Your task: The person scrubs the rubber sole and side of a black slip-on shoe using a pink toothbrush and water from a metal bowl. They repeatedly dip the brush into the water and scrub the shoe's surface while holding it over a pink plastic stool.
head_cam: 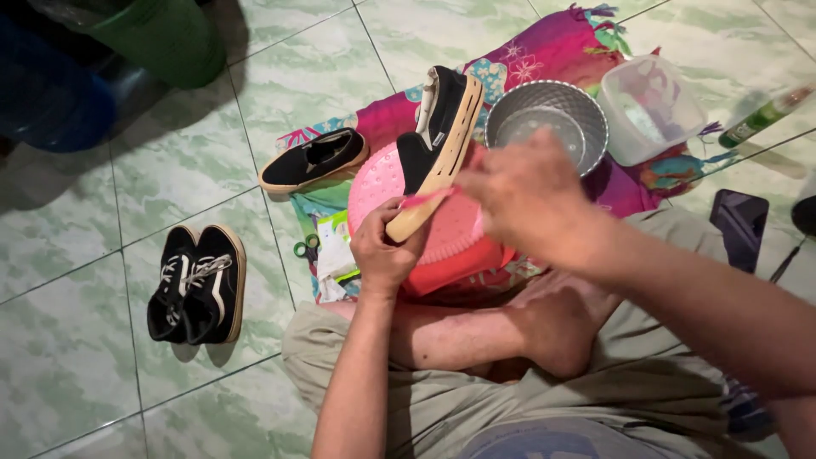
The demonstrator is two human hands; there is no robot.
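My left hand (387, 246) grips the toe end of a black slip-on shoe with a tan sole (438, 140), held tilted on its side over an upturned pink basin (442, 242). My right hand (527, 191) is closed around a thin pink brush handle (425, 199) that lies against the shoe's sole near the toe. The brush's head is hidden behind the hand. I sit cross-legged on the floor, knees just below the basin.
The matching black slip-on (314, 160) lies on a patterned pink cloth (552, 47). A pair of black lace-up sneakers (197, 285) sits left. A metal bowl (548, 123), clear plastic tub (650, 106), green bottle (761, 115), dark phone (739, 225) and green bucket (166, 38) surround.
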